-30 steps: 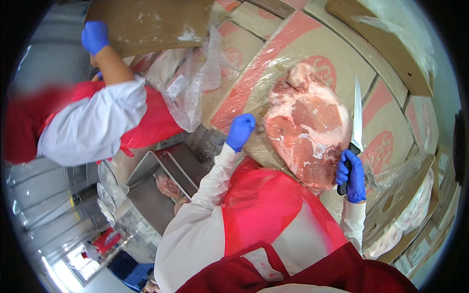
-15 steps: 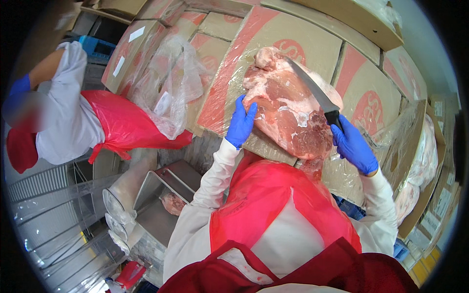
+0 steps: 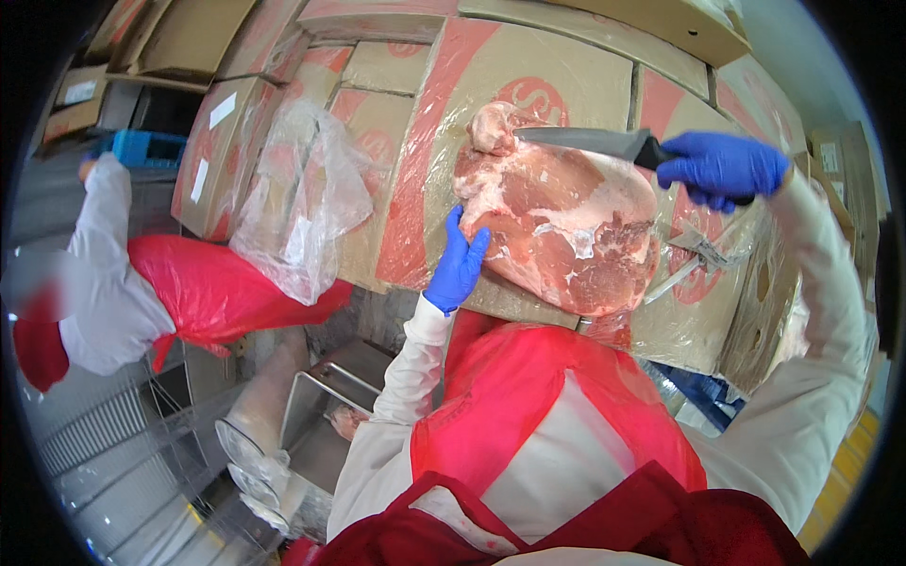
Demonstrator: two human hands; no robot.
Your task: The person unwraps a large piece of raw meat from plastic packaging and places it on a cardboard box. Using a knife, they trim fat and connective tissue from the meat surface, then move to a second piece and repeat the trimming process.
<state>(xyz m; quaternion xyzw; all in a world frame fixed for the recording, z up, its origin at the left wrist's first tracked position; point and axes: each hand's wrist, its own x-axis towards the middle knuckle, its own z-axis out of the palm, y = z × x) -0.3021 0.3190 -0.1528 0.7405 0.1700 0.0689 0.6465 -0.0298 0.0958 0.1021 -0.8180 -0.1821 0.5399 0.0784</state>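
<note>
A large raw pork leg (image 3: 557, 226), pink with pale fat and a knobby upper left end, lies on a plastic-wrapped cardboard box (image 3: 429, 156). My left hand (image 3: 457, 262), in a blue glove, grips its left edge with the thumb parted from the fingers. A butcher knife (image 3: 595, 142) with a long steel blade and black handle is held in my right hand (image 3: 722, 168), also gloved in blue. The blade points left across the top of the meat, its tip beside the knob. Whether the tip touches the meat I cannot tell.
More printed boxes surround the meat. Crumpled clear plastic (image 3: 307, 189) hangs over the boxes at left. A co-worker in a red apron (image 3: 217, 278) stands at far left. A metal bin (image 3: 326, 424) with meat inside is at lower left, beside clear plastic-lined tubes (image 3: 260, 415).
My right hand has swung up and outward, turning the knife from a steep slant to nearly level along the upper edge of the meat. My left hand keeps its place on the meat's left edge.
</note>
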